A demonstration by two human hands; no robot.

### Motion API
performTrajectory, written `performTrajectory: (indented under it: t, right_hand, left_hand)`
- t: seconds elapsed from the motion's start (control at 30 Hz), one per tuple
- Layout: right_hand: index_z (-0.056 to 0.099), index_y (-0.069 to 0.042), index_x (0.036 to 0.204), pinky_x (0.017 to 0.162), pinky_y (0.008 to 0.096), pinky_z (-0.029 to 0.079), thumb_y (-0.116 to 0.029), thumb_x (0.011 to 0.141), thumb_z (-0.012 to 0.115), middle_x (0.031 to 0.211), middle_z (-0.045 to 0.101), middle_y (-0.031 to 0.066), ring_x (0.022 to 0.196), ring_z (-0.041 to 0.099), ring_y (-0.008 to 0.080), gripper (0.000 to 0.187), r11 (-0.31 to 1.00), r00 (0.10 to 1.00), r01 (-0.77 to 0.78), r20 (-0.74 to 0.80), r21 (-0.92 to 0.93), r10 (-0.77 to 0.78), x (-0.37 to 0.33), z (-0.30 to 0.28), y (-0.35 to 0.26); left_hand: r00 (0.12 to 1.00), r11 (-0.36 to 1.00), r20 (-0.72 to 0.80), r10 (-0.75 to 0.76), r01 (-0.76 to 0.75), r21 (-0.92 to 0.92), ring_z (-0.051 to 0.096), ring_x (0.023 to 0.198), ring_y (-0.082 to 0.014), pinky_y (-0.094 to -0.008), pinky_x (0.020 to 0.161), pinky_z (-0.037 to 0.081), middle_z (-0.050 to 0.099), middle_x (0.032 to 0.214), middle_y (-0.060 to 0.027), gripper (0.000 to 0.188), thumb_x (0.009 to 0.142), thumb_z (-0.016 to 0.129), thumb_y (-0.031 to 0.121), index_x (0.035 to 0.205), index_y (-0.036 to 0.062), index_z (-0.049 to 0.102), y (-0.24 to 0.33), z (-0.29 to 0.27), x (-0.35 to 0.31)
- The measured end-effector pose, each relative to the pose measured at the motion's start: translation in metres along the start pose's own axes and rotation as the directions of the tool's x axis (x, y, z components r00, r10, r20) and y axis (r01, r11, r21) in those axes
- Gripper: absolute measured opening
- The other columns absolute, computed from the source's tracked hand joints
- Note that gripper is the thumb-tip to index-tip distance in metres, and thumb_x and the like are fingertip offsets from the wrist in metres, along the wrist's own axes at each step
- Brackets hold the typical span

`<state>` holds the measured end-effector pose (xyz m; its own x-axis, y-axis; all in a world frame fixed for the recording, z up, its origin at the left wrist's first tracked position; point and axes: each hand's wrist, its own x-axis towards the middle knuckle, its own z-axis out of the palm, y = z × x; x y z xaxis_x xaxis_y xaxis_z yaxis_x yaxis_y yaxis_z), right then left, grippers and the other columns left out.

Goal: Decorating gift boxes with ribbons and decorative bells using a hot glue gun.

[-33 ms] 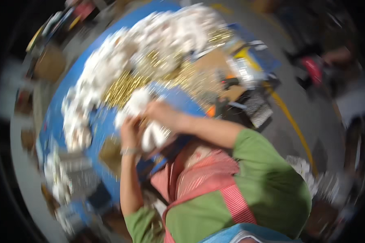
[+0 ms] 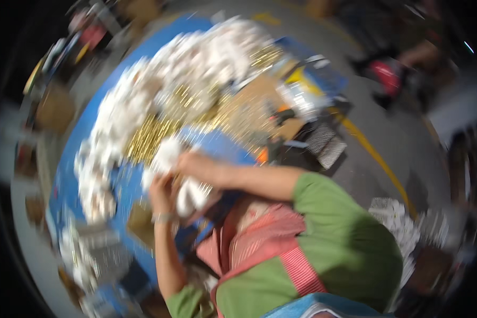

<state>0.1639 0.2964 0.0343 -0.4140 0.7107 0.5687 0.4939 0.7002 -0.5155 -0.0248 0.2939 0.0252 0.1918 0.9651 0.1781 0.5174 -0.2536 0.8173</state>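
My left hand [image 2: 163, 192] and my right hand [image 2: 199, 167] meet in front of my body, above the blue table. Between them is a white fluffy piece [image 2: 168, 152], soft-looking, with another white lobe below my hands. Fingers of both hands are closed on it, though blur hides exactly what each pinches. A few thin gold strands show against the lower white part. Just beyond my hands lies a bundle of shiny gold strips [image 2: 146, 140]. Behind that a large heap of white fluffy pieces [image 2: 191, 58] curves along the table's far and left side.
The blue table [image 2: 63, 175] also bears cardboard [image 2: 254, 100], dark tools with orange parts [image 2: 262, 155] and clear plastic bags [image 2: 305, 100] at its right. A brown piece [image 2: 141, 222] and a grey box [image 2: 103, 246] are left of me. Another person [image 2: 416, 55] is at the far right.
The whole view has shifted slightly, so table and hands appear a little farther left. Both hands stay together on the white fluffy piece.
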Motion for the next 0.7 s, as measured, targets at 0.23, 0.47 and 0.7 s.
performTrajectory:
  t: [0.23, 0.47, 0.7]
  right_hand:
    - [0.064, -0.004, 0.064, 0.063, 0.0378, 0.051, -0.006, 0.066, 0.056, 0.069, 0.061, 0.015, 0.069, 0.063, 0.0292, 0.008, 0.98, 0.993, -0.115, -0.045, -0.16, 0.109, 0.005, 0.009, -0.026]
    - [0.062, 0.002, 0.071, 0.06, 0.0375, 0.052, -0.004, 0.068, 0.055, 0.069, 0.061, 0.0192, 0.07, 0.064, 0.0321, 0.009, 0.989, 0.993, 0.034, -0.103, -0.141, -0.049, 0.001, 0.009, -0.014]
    - [0.063, 0.001, 0.071, 0.063, 0.0369, 0.053, -0.007, 0.068, 0.058, 0.072, 0.063, 0.0172, 0.073, 0.065, 0.0306, 0.01, 0.978, 0.999, -0.009, -0.053, -0.208, -0.002, -0.001, 0.009, -0.017]
  left_hand:
    - [0.992, 0.951, 0.009, 0.124, -0.121, 0.286, 0.055, 0.061, -0.0127, -0.0241, 0.054, 0.045, 0.057, 0.073, -0.006, 0.027, 0.066, 0.074, 0.001, 0.092, -0.001, 0.066, 0.014, -0.018, -0.008]
    - [0.993, 0.949, -0.019, 0.12, -0.109, 0.297, 0.058, 0.062, -0.0139, -0.0245, 0.058, 0.048, 0.061, 0.075, -0.0071, 0.028, 0.062, 0.075, 0.0, 0.089, 0.0005, 0.068, 0.019, -0.012, -0.005]
    - [0.993, 0.942, 0.069, 0.1, -0.116, 0.316, 0.062, 0.065, -0.0147, -0.0247, 0.061, 0.05, 0.063, 0.077, -0.0079, 0.025, 0.065, 0.075, 0.004, 0.089, -0.0007, 0.068, 0.024, -0.012, -0.004]
